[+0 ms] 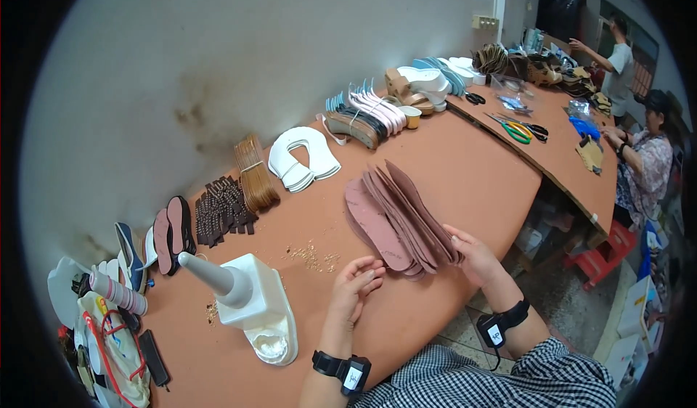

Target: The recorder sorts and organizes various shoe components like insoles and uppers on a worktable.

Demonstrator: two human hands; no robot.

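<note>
A fanned bundle of dusty-pink shoe insoles (pixel 377 226) stands tilted over the tan table in front of me. My right hand (pixel 475 257) grips its right edge; the fingertips are partly hidden behind the insoles. Close to the bundle's lower left edge, my left hand (pixel 356 288) has loosely bent fingers and holds nothing I can see. To the left of that hand stands a white plastic container (pixel 254 292) with a grey cone spout and a small cup at its foot, which has whitish stuff in it.
Crumbs (pixel 312 255) lie near the container. Along the wall are dark studded strips (pixel 225 208), brown strips (pixel 255 176), white U-shaped pieces (pixel 301 160) and bundled shoe parts (pixel 363 114). Pliers (pixel 517 131) lie on the adjoining table (pixel 537 107). Two people work beyond, near a red stool (pixel 602 255).
</note>
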